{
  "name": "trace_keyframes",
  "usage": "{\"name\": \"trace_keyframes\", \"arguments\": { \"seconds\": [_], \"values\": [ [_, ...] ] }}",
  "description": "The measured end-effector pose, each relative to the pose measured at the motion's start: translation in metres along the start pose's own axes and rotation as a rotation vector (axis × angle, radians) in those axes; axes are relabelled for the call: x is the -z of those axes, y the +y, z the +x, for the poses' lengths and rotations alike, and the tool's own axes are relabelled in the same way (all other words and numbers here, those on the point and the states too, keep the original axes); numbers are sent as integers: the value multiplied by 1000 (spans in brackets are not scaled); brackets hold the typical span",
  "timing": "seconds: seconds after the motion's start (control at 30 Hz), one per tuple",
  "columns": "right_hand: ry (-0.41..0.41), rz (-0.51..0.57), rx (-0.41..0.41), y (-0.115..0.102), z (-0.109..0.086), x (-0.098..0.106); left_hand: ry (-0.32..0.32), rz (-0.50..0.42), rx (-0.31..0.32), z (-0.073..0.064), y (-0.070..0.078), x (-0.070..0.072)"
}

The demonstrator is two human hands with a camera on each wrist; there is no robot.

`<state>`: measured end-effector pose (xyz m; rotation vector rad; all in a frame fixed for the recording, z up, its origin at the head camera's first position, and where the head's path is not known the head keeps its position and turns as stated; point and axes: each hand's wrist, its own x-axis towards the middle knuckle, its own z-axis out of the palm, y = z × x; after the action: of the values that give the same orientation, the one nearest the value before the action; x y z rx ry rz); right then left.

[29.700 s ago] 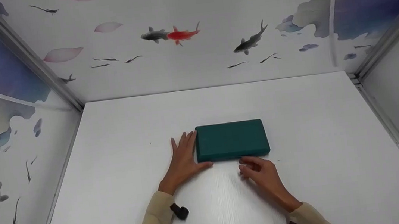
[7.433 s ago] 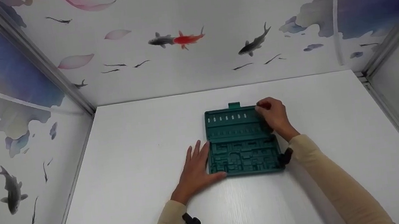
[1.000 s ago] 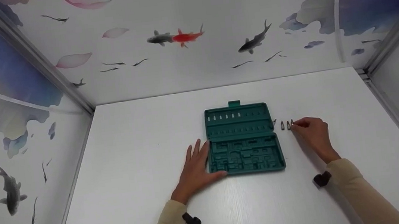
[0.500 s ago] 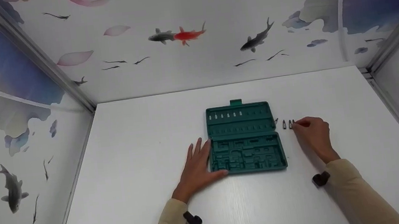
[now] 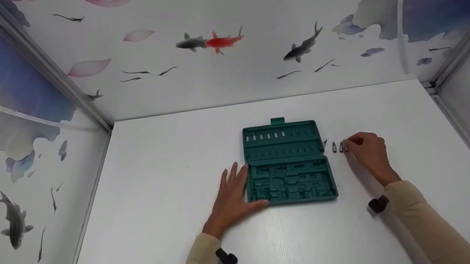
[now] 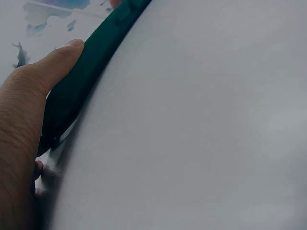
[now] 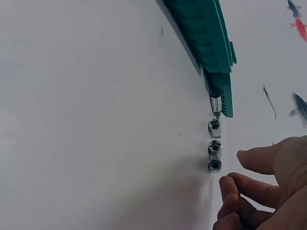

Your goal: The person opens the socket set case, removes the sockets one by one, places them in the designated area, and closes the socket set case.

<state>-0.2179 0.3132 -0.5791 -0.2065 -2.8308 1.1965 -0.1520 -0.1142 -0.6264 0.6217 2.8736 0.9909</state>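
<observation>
A green plastic case lies unfolded on the table, its near half full of moulded recesses. My left hand rests along its left side, fingers straight and thumb on the front edge; the left wrist view shows the thumb against the case wall. Right of the case stand small shiny metal sockets in a short row, with hexagonal openings visible in the right wrist view. Another metal socket leans at the case's edge. My right hand is beside the row's right end, thumb and fingertips parted, nothing between them.
Several small pale metal pieces sit in the far half's top row, at its left; the slots to their right look bare. A green latch tab sticks out at the back. White table surrounds the case, with printed walls behind and beside.
The case was shut at first, then unfolded. Metal pieces have gone from its top row to the table at right. Just now my right fingers have loosened from the rightmost socket and risen slightly.
</observation>
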Motion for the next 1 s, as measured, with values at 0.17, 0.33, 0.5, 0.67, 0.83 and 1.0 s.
{"name": "trace_keyframes", "arguments": {
  "seconds": [0.17, 0.33, 0.5, 0.67, 0.83, 1.0],
  "values": [
    [-38, 8, 69, -17, 7, -7, 2, 3, -1, 0, -3, 0],
    [-85, 40, 137, -40, 15, -22, 12, 23, -7, 0, -5, 1],
    [-139, 44, 170, -60, 23, -39, 13, 14, 14, -2, -5, 1],
    [-170, 53, 224, -70, 27, -53, 8, -10, 41, -3, -4, -1],
    [-176, 53, 273, -75, 32, -62, 11, -16, 24, -2, -2, -2],
    [-182, 51, 317, -79, 38, -70, 11, -35, 17, -2, 0, -1]
  ]
}}
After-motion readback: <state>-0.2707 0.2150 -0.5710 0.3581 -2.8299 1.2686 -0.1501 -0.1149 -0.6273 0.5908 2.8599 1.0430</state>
